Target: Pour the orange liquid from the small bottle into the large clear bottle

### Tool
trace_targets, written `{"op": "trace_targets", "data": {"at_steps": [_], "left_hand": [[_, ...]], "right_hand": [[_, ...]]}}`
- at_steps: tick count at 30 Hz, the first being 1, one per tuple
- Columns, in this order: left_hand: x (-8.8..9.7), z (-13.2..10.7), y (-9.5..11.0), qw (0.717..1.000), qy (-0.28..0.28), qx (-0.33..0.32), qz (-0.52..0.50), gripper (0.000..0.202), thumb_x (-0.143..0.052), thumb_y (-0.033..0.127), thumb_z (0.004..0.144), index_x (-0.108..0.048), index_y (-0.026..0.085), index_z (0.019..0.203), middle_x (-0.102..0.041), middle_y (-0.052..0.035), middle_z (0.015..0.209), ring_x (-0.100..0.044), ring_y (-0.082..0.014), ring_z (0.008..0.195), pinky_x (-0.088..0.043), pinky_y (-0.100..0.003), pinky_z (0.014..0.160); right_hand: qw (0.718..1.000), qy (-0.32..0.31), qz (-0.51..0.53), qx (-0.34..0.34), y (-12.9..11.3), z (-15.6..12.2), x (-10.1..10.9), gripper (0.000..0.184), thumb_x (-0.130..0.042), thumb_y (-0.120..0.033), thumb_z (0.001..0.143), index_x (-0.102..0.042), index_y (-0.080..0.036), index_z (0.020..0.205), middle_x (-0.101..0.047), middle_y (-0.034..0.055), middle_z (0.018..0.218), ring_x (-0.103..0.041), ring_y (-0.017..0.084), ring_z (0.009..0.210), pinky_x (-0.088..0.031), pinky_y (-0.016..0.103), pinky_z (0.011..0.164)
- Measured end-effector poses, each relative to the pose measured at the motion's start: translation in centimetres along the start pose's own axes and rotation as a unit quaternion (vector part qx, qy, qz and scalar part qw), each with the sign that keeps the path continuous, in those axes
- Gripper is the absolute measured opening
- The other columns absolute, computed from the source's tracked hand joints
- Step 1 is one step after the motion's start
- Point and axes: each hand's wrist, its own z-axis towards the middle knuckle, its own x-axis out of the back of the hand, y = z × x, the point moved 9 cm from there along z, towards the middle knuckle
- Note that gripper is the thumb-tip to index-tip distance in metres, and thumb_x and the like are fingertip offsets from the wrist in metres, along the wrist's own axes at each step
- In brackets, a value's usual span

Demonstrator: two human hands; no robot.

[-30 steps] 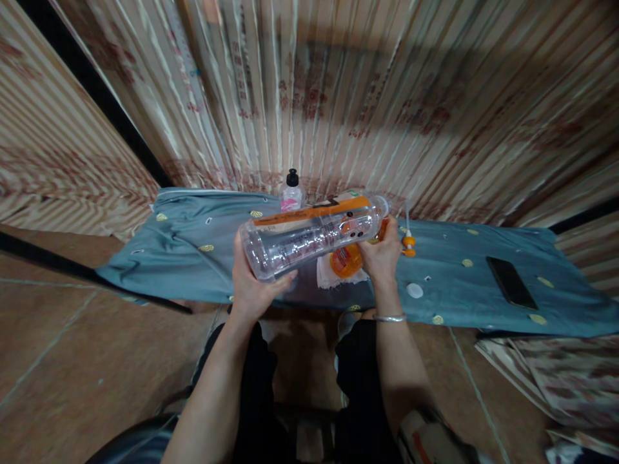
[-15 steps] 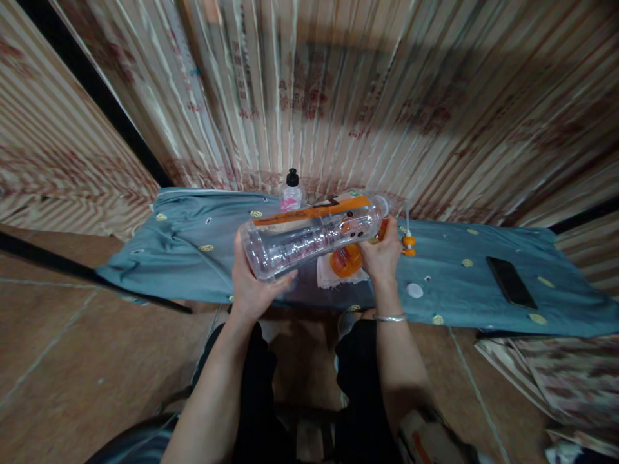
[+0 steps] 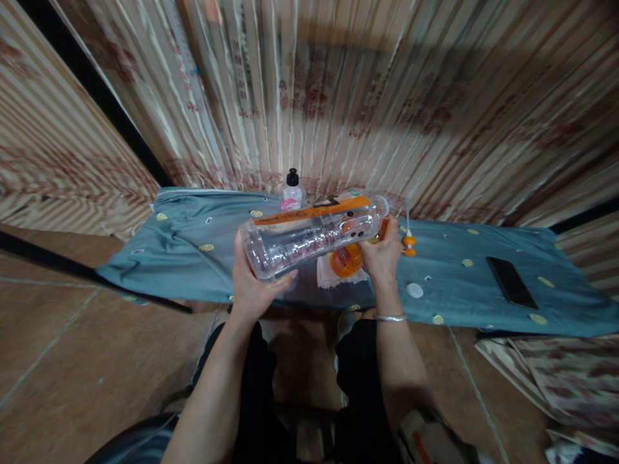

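Observation:
My left hand (image 3: pixel 254 287) is wrapped round the base of a large clear plastic bottle (image 3: pixel 309 241) with an orange label. The bottle lies nearly level in the air, its mouth end to the right and slightly higher. Under it, an orange translucent bottle (image 3: pixel 345 261) rests on a white cloth (image 3: pixel 329 276). Closed round the upper part of this orange bottle is my right hand (image 3: pixel 382 254), just below the clear bottle's mouth. The orange bottle's opening is hidden. To the right lie an orange-collared pump head (image 3: pixel 409 245) and a round white cap (image 3: pixel 414 290).
A blue-green patterned cloth (image 3: pixel 454 277) covers the low table. At its back stands a small clear bottle with a black top (image 3: pixel 292 187). A dark phone (image 3: pixel 511 282) lies on the right. Striped curtains (image 3: pixel 314 96) hang close behind, and dark frame bars (image 3: pixel 97 96) run along the left.

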Motion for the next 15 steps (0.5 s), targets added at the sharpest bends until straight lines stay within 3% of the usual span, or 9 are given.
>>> {"op": "trace_targets", "data": {"at_steps": [15], "left_hand": [[0.01, 0.10, 0.33, 1.000, 0.004, 0.004, 0.005, 0.115, -0.092, 0.070, 0.062, -0.045, 0.023, 0.155, -0.061, -0.0191, 0.149, -0.060, -0.0387, 0.142, -0.048, -0.059, 0.121]], "right_hand": [[1.000, 0.009, 0.008, 0.015, -0.30, -0.01, 0.17, 0.059, -0.076, -0.046, 0.074, -0.062, -0.018, 0.124, -0.077, 0.0137, 0.111, -0.072, 0.031, 0.098, -0.059, 0.051, 0.094]]}}
